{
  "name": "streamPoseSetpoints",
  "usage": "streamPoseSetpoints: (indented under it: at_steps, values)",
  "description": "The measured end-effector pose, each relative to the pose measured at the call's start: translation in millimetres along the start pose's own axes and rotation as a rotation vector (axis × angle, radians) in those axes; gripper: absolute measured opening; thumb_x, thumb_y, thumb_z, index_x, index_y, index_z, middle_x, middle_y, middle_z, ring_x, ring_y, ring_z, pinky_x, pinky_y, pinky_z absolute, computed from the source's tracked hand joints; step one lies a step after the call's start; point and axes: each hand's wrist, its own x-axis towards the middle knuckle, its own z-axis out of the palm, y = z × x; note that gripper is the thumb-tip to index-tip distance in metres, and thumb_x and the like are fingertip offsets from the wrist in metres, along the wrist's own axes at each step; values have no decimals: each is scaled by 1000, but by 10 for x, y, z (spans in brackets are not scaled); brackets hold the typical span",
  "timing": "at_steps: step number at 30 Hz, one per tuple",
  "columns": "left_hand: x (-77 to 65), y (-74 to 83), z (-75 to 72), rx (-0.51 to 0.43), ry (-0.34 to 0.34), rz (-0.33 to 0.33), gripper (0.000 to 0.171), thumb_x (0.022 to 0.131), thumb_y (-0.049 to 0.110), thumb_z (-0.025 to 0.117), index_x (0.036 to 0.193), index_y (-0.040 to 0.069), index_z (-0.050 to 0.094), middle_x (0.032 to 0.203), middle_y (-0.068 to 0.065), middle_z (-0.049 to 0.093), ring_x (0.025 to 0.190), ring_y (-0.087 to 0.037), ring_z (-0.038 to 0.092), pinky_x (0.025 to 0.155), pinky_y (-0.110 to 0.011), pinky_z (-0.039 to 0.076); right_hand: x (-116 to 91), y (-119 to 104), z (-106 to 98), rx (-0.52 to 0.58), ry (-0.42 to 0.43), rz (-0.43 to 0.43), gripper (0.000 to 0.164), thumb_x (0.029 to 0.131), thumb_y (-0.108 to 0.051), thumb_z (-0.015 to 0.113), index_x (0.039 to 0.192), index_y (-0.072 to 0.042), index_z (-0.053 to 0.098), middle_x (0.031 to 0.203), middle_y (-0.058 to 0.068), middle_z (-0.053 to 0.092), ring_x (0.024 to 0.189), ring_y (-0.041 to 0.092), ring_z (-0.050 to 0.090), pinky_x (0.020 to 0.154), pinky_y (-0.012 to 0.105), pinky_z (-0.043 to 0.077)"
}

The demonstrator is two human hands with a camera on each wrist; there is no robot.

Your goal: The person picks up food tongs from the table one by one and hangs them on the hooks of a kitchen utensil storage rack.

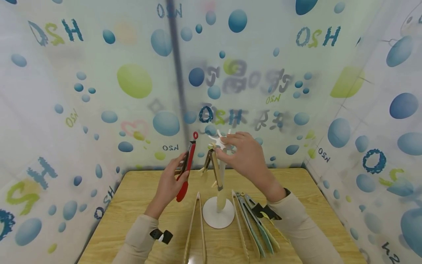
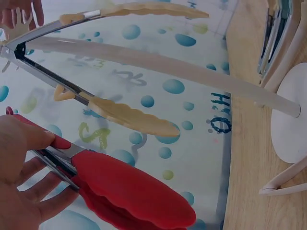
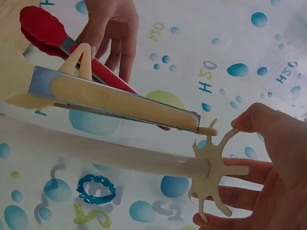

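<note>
My left hand [image 1: 168, 187] holds red-headed tongs [image 2: 139, 191] by their handle, thumb on one arm and fingers on the other, heads pointing down. A white stand [image 1: 214, 220] with a round base carries a crown of curved hooks [image 3: 208, 165] at its top. Beige-headed tongs [image 2: 134, 117] hang from one hook with their arms spread apart. My right hand [image 1: 248, 156] grips the hook crown, its thumb at one hook's tip and its fingers behind other hooks. The red tongs are beside the hanging pair, apart from the stand.
On the wooden table [image 1: 138, 205], beige tongs [image 1: 203, 234] lie left of the stand's base. Several more tongs [image 1: 254, 220], some with grey-green heads, lie to its right, near my right forearm. A curtain [image 1: 135, 80] printed with bubbles surrounds the table's back and sides.
</note>
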Motion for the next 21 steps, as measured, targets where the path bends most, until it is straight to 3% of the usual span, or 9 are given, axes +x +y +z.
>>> streamPoseSetpoints:
  at_steps: [7, 21]
  values:
    - [43, 27, -22, -49, -20, 66, 68, 91, 1, 66, 152, 19, 40, 131, -16, 58, 112, -33, 61, 86, -48, 59, 9, 52, -34, 41, -34, -18, 39, 88, -40, 69, 121, -18, 73, 127, 6, 70, 128, 29, 56, 97, 51, 52]
    - [66, 95, -15, -100, -44, 137, 71, 89, -3, 67, 151, 18, 42, 135, -15, 58, 116, -32, 62, 89, -48, 58, 34, 113, -97, 73, -103, -33, 38, 89, -36, 70, 123, -20, 71, 127, 2, 70, 133, 28, 53, 104, 51, 48]
